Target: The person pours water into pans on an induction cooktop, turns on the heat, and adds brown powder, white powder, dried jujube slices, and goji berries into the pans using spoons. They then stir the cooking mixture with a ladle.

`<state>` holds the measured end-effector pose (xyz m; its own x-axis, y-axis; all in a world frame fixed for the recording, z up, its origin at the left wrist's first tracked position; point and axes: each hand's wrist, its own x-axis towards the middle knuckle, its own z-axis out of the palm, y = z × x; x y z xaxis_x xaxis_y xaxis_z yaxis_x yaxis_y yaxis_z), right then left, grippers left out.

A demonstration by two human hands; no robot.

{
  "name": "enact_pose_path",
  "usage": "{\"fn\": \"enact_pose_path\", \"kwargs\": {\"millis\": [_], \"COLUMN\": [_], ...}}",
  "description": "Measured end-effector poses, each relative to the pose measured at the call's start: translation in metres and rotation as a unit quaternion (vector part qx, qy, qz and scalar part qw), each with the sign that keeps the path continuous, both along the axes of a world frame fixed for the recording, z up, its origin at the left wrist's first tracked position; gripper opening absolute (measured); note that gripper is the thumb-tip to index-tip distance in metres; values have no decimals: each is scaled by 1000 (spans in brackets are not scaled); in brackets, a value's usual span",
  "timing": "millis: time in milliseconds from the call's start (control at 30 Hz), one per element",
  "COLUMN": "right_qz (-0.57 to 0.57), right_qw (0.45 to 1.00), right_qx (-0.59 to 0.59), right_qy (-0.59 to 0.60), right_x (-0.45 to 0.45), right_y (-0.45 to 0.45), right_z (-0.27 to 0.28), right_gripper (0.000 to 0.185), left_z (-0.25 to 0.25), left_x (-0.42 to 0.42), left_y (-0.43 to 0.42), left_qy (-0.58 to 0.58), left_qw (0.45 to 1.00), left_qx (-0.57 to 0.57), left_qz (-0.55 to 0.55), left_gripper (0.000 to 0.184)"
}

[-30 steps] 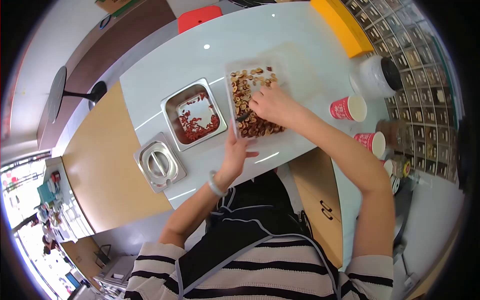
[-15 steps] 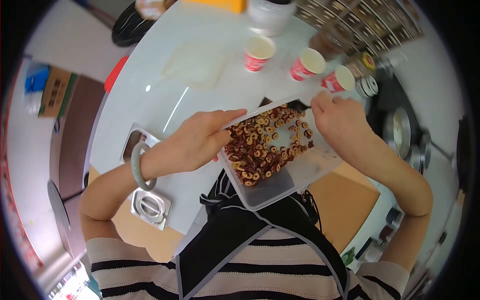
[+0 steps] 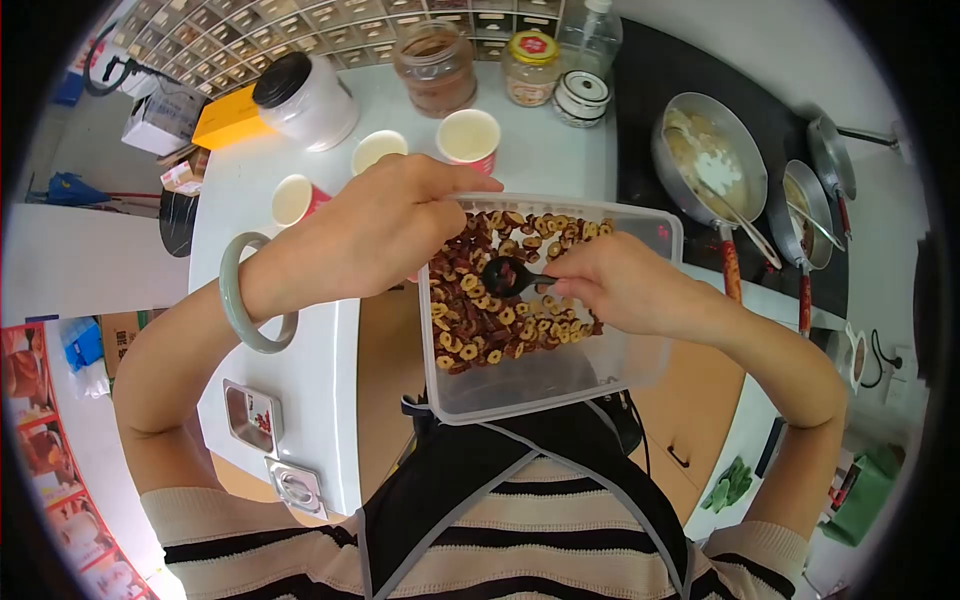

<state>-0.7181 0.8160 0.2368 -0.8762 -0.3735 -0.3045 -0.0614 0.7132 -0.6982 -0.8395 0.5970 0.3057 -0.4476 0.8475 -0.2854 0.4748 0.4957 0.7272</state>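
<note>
A clear plastic container is held in front of my apron, with a layer of sliced dried jujube rings in it. My left hand is closed on its far left corner, index finger stretched along the rim. Inside the container, my right hand pinches the handle of a small black spoon. The spoon's bowl lies among the rings, with a few dark red bits in it. Three red-and-white paper cups, a left one, a middle one and a right one, stand beyond the container.
Behind the cups are a black-lidded white jar, a jar of brown powder and a yellow-lidded jar. Pans, one of them large, sit on the black stove at right. A small steel tray lies at left.
My view has turned toward the stove. My right hand has gone from the container's far right corner to inside it, where the black spoon now shows clearly. My left hand keeps its hold.
</note>
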Motion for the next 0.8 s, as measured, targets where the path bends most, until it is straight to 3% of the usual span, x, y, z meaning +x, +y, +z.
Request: {"fn": "enact_pose_path", "kwargs": {"millis": [133, 233, 333, 433, 700, 800], "right_qz": [2, 46, 17, -27, -43, -54], "right_qw": [980, 974, 995, 999, 993, 990], "right_qx": [133, 219, 41, -35, -111, -131], "right_qy": [147, 35, 93, -3, 6, 8], "right_x": [13, 2, -3, -11, -21, -26], "right_y": [78, 110, 126, 132, 150, 145], "right_z": [30, 42, 10, 4, -13, -16], "right_gripper": [10, 19, 16, 18, 18, 17], "left_z": [15, 15, 9, 12, 7, 8], "left_x": [2, 0, -2, -4, -16, -20], "left_y": [61, 100, 129, 148, 171, 183], "left_qy": [-20, 5, 29, 14, -113, -78], "left_qw": [999, 1000, 998, 1000, 992, 995], "left_qx": [-23, 15, 42, -3, -48, -67], "left_qz": [30, 1, -27, -25, 34, 0], "left_gripper": [45, 44, 44, 45, 45, 45]}}
